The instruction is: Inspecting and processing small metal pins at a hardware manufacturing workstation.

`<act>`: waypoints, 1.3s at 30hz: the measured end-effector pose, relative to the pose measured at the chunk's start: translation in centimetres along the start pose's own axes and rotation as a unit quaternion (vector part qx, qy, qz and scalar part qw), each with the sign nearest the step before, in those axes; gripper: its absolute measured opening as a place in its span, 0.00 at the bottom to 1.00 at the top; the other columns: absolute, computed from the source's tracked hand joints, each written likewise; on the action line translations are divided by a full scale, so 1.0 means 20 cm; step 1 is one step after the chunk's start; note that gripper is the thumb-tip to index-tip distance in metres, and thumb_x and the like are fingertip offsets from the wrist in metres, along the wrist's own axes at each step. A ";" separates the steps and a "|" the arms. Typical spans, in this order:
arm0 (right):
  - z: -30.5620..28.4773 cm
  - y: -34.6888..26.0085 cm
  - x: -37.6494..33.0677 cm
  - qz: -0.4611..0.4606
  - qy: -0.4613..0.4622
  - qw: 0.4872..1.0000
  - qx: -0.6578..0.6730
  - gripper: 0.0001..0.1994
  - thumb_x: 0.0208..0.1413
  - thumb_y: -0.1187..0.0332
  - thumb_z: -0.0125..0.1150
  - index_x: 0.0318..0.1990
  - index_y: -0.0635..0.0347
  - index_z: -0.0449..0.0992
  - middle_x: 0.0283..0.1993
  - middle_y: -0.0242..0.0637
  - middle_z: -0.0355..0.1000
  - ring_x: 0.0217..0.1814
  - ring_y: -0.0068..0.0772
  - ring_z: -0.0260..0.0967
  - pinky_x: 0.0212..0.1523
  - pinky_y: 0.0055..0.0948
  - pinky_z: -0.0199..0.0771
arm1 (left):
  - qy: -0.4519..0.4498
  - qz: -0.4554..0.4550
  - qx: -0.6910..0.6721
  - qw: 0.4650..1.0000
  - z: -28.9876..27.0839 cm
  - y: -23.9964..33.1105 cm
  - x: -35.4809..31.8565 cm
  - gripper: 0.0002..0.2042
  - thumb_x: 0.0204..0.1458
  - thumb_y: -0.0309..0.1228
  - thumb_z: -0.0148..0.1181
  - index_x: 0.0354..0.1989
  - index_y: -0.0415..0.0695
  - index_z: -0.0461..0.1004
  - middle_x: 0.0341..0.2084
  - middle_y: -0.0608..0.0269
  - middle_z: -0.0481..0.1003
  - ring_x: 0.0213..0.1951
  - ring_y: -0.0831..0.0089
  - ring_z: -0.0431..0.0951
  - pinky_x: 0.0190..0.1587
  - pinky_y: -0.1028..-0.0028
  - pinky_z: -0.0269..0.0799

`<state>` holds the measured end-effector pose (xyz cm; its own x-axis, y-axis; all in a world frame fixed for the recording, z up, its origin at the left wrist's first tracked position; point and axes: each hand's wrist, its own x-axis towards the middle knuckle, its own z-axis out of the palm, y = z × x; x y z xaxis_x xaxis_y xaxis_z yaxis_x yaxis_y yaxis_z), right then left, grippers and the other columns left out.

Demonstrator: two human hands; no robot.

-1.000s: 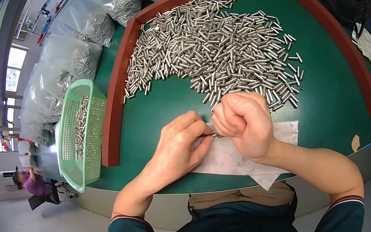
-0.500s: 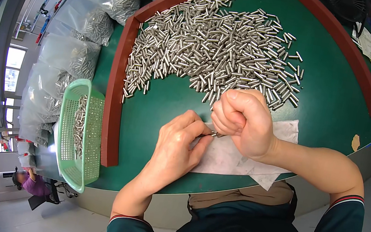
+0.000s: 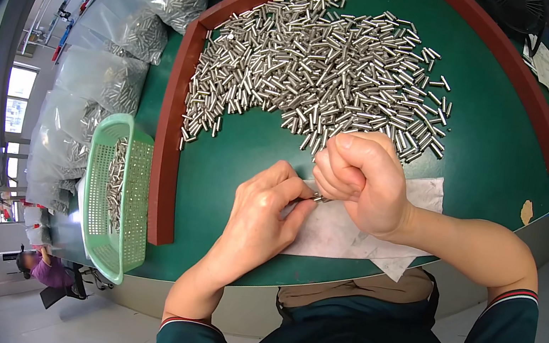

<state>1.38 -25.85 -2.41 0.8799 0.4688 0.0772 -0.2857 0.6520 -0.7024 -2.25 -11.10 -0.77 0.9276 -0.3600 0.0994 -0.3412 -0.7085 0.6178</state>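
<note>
A small metal pin (image 3: 318,197) is pinched between the left hand (image 3: 260,216) and the fisted right hand (image 3: 362,182), held low over a white cloth (image 3: 341,229), seemingly so it can be wiped. Beyond, a heap of pins (image 3: 319,71) is kept in by a red rim (image 3: 166,154); a green basket (image 3: 113,200) and bagged pins (image 3: 93,92) lie left.

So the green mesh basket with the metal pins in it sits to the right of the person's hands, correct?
Not quite. In the head view the green mesh basket with metal pins in it sits to the left of the person's hands, beyond the table's red rim, past the left hand.
</note>
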 end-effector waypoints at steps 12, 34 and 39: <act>0.03 0.03 -0.02 -0.034 -0.013 0.997 -0.063 0.18 0.50 0.69 0.38 0.09 0.57 0.49 0.09 0.27 0.46 0.12 0.18 0.38 0.15 0.21 0.40 | -0.001 -0.019 -0.030 0.999 0.00 -0.01 0.01 0.04 0.34 0.18 0.59 0.20 0.36 0.70 0.17 0.59 0.65 0.18 0.65 0.68 0.21 0.70 0.63; 0.00 0.03 0.02 -0.040 0.016 0.999 -0.017 0.20 0.52 0.67 0.38 0.08 0.55 0.50 0.08 0.26 0.45 0.11 0.18 0.39 0.14 0.21 0.39 | 0.030 0.101 0.126 0.986 0.03 0.00 -0.03 0.06 0.36 0.21 0.57 0.18 0.38 0.64 0.20 0.60 0.63 0.20 0.64 0.67 0.19 0.69 0.65; 0.00 0.02 0.01 -0.041 0.020 0.999 -0.004 0.20 0.52 0.67 0.38 0.09 0.55 0.50 0.08 0.26 0.45 0.11 0.18 0.38 0.13 0.21 0.39 | 0.030 0.102 0.128 0.986 0.04 0.00 -0.03 0.06 0.36 0.20 0.57 0.18 0.38 0.65 0.20 0.60 0.63 0.20 0.64 0.68 0.20 0.69 0.65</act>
<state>1.48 -25.36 -2.71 0.9148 0.3897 0.1066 -0.2093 0.6830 -0.6998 -2.99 -11.30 -1.40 0.8402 -0.4797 0.2529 -0.5419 -0.7578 0.3634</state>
